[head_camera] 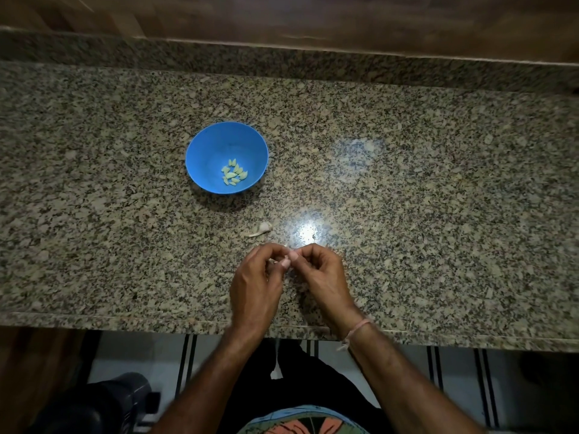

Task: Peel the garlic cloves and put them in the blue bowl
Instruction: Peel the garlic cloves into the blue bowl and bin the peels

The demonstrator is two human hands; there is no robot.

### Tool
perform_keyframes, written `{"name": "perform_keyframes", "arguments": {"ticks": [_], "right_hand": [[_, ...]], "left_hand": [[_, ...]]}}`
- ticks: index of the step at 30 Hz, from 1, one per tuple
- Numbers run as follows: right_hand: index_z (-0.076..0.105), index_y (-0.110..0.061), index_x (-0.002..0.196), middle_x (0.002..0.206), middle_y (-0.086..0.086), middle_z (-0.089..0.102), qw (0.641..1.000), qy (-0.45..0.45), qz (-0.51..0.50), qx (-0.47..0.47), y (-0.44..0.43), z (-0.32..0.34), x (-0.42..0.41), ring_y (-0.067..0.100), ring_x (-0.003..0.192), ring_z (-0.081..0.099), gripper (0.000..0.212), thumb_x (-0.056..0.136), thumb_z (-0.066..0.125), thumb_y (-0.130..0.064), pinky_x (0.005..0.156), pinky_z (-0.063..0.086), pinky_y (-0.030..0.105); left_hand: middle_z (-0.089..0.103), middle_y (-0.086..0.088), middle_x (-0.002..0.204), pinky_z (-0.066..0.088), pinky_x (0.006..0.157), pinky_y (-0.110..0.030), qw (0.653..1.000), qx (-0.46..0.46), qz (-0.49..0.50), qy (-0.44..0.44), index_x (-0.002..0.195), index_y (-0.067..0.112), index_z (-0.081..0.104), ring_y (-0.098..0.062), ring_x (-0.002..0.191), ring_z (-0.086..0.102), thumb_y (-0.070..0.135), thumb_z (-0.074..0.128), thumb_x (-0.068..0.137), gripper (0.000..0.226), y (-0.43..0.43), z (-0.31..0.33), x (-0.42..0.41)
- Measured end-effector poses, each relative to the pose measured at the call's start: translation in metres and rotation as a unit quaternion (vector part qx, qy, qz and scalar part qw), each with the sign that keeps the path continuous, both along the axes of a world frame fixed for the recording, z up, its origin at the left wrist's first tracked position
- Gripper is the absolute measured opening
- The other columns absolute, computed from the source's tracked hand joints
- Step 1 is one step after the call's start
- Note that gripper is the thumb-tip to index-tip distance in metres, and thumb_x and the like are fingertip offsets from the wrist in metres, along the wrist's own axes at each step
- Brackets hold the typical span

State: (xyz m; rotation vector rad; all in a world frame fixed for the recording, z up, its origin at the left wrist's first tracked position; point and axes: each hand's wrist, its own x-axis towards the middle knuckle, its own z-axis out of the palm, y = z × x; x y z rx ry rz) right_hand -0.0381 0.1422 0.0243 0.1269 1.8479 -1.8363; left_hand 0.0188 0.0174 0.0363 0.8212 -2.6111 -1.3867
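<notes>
Clove (285,257) pinched between curled fingertips of left hand (255,286) and right hand (319,277), above counter (407,183) near front edge. Peeled cloves (234,175) in bowl (195,145); loose clove (262,228) between bowl and hands.

A speckled granite counter (407,183) meets a wooden panel (282,14); striped floor (454,386) lies below.

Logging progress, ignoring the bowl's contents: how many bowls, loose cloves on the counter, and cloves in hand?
Blue bowl: 1
Loose clove on the counter: 1
Pinched clove, held by left hand and right hand: 1
Total: 3
</notes>
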Motion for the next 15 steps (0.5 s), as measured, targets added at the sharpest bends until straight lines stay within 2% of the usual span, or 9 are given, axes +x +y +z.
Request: {"name": "perform_keyframes", "arguments": {"ticks": [3,5,7,9,11,13,15], "right_hand": [[0.073,-0.002,0.097,0.096,0.018,0.075,1.0,-0.017,0.014,-0.008,-0.002,0.004,0.002,0.026,0.09,0.072,0.02,0.099,0.071,-0.022,0.083,0.062,0.032],[0.076,-0.008,0.102,0.098,0.011,0.077,0.999,-0.008,0.032,0.012,-0.004,0.005,0.002,0.025,0.096,0.073,0.016,0.101,0.068,-0.021,0.088,0.062,0.035],[0.076,-0.015,0.112,0.108,-0.001,0.076,0.994,0.062,0.035,0.085,-0.004,0.0,0.001,0.013,0.102,0.071,0.014,0.099,0.069,-0.016,0.097,0.06,0.035],[0.067,-0.019,0.13,0.123,-0.008,0.064,0.953,0.2,0.056,0.22,-0.001,-0.008,-0.002,0.004,0.11,0.062,0.037,0.094,0.074,-0.012,0.103,0.056,0.03],[0.053,-0.019,0.148,0.139,0.0,0.049,0.895,0.283,0.101,0.329,0.005,-0.016,-0.004,0.007,0.127,0.042,0.065,0.089,0.08,-0.015,0.113,0.042,0.029],[0.037,-0.016,0.159,0.151,0.005,0.034,0.883,0.261,0.135,0.366,0.01,-0.018,-0.009,0.012,0.134,0.028,0.086,0.087,0.084,-0.023,0.115,0.03,0.029],[0.033,-0.015,0.161,0.15,0.005,0.033,0.885,0.237,0.147,0.372,0.011,-0.02,-0.01,0.016,0.135,0.031,0.09,0.087,0.084,-0.025,0.113,0.029,0.027]], "left_hand": [[0.07,0.021,0.098,0.05,0.069,-0.022,0.999,-0.032,0.013,0.016,0.097,0.035,0.071,0.005,0.092,0.062,0.033,0.07,0.098,0.003,-0.004,-0.002,0.004],[0.07,0.019,0.095,0.047,0.065,-0.024,0.999,-0.048,0.022,0.007,0.095,0.034,0.07,-0.001,0.089,0.063,0.033,0.07,0.098,0.003,-0.014,-0.006,0.005],[0.069,0.016,0.095,0.044,0.062,-0.026,0.997,-0.064,0.048,-0.008,0.096,0.034,0.069,-0.006,0.086,0.063,0.032,0.07,0.098,0.003,-0.033,-0.015,0.004],[0.069,0.015,0.095,0.047,0.063,-0.028,0.993,-0.087,0.077,-0.017,0.098,0.034,0.069,-0.009,0.085,0.063,0.028,0.071,0.098,0.006,-0.059,-0.024,0.005],[0.068,0.014,0.097,0.054,0.065,-0.034,0.99,-0.12,0.073,-0.026,0.1,0.031,0.069,-0.013,0.084,0.065,0.024,0.073,0.096,0.009,-0.082,-0.032,0.007],[0.067,0.01,0.103,0.056,0.063,-0.035,0.987,-0.148,0.05,-0.033,0.104,0.027,0.069,-0.016,0.085,0.065,0.021,0.075,0.095,0.012,-0.096,-0.037,0.011],[0.063,0.007,0.11,0.056,0.063,-0.035,0.988,-0.152,0.033,-0.026,0.111,0.026,0.066,-0.015,0.088,0.064,0.021,0.076,0.094,0.02,-0.099,-0.038,0.016]]}}
